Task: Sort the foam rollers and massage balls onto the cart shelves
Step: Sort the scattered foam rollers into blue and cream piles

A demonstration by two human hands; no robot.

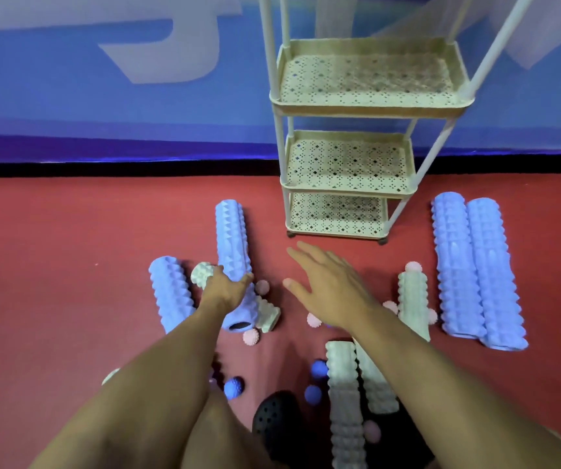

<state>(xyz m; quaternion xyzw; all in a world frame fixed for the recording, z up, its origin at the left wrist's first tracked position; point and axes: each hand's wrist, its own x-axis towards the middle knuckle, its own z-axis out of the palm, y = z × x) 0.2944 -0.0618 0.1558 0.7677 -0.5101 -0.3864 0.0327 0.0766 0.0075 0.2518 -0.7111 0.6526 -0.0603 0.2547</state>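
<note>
Blue foam roller (232, 252): lay on the red floor (52, 265), left of the cart, its near end raised; the left hand (226, 287) gripped it around the lower part, fingers curled over its ridged side. A pale green roller (204, 275) lay crosswise beneath it, partly hidden by hand and roller.

Right hand (331, 282): fingers straight and spread, holding nothing, hovering above the floor in front of the cart.

Cart (350, 194): cream, three perforated shelves showing, nothing on them; stood on the floor against the wall.

Other rollers: a second blue one (170, 292) just left of the gripped one; a pair of blue ones (475, 275) side by side, touching, right of the cart; a green one (412, 302) near them; two more green ones (350, 394) near the bottom edge, partly behind the right forearm.

Massage balls: pink spiky ones (251, 336) and blue ones (234, 387) scattered among the rollers.

Surroundings: blue wall (69, 113) with pale grey lettering, black strip at its base. A black perforated shoe (279, 421) stood on the floor at the bottom edge.
</note>
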